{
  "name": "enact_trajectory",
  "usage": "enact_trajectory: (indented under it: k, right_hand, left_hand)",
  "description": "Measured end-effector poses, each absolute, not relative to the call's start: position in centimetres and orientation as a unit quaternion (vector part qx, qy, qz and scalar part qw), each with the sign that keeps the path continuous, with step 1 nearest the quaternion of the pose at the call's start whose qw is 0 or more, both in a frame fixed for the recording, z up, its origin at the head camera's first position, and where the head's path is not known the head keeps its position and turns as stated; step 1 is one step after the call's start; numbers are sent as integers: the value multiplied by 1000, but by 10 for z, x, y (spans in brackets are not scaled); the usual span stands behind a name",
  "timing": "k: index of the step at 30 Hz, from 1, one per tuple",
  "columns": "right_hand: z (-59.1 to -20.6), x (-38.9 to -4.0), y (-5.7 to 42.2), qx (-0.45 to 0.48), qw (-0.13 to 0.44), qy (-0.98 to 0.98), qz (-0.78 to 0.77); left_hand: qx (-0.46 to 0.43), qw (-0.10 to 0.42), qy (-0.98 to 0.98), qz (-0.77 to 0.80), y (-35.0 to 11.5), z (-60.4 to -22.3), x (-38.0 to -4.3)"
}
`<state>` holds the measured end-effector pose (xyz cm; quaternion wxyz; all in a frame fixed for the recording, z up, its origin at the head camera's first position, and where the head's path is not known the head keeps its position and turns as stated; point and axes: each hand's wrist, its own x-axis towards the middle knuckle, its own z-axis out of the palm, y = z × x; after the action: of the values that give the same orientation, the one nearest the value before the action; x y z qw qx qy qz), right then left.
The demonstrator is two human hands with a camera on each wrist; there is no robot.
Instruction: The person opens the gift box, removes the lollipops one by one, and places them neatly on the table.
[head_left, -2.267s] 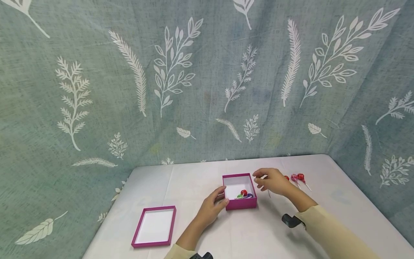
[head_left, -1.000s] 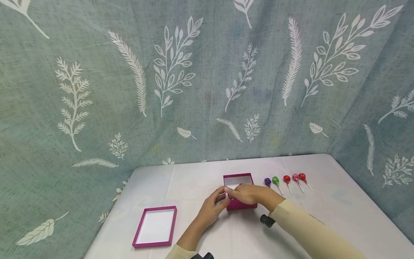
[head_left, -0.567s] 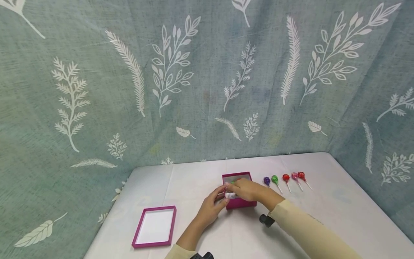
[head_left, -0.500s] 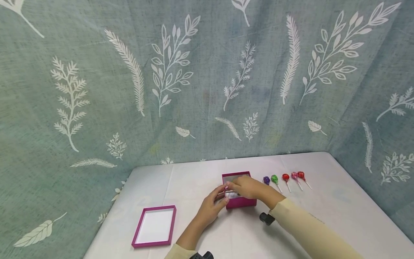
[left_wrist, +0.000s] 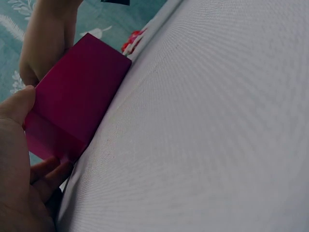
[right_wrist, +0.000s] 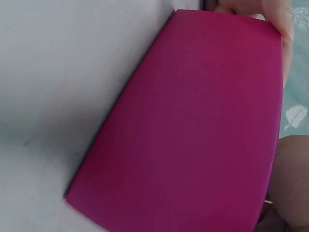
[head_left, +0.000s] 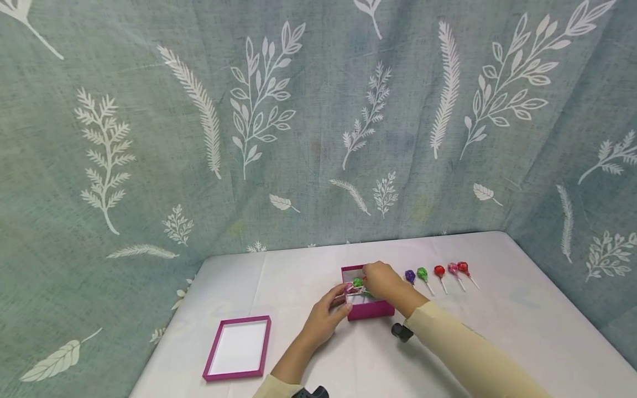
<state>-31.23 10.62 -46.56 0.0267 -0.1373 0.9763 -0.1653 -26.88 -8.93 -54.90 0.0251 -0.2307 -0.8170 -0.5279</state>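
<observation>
A magenta box (head_left: 370,310) with a white inside stands on the table. My left hand (head_left: 320,320) grips its left side, thumb at the front corner and fingers along the wall; the left wrist view shows this thumb (left_wrist: 21,104) at the rim. Inside the box lie a pink lollipop (head_left: 350,288), a green lollipop (head_left: 358,282) and white sticks. My right hand (head_left: 382,281) reaches into the right part of the box, knuckles up. Its fingertips are hidden, with a bit of red beside them. In the right wrist view the box wall covers most of the fingers.
To the right of the box lies a row of lollipops: purple (head_left: 410,276), green (head_left: 422,273), red (head_left: 439,271), pink (head_left: 452,268) and another red one. A magenta-rimmed lid (head_left: 238,349) lies at the front left. A leaf-patterned curtain (head_left: 308,138) hangs behind the table.
My right hand has come from beside the box into it, then shifted from its left side to the right, uncovering the pink and green lollipops. My left hand has stayed on the box.
</observation>
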Motion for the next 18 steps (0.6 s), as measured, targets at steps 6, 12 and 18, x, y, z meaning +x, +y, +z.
enact_trajectory:
  k: [6, 12, 18]
  right_hand:
    - [-474, -313, 98, -145, 13, 983, -109]
    - [-478, -319, 97, -143, -1, 980, -137]
    - [-480, -321, 97, -136, 4, 978, -157]
  left_hand:
    - [-222, 17, -819, -529, -87, -545, -264]
    - [-226, 25, -827, -513, -89, -553, -270]
    - [-226, 28, -822, -522, -89, -553, -271]
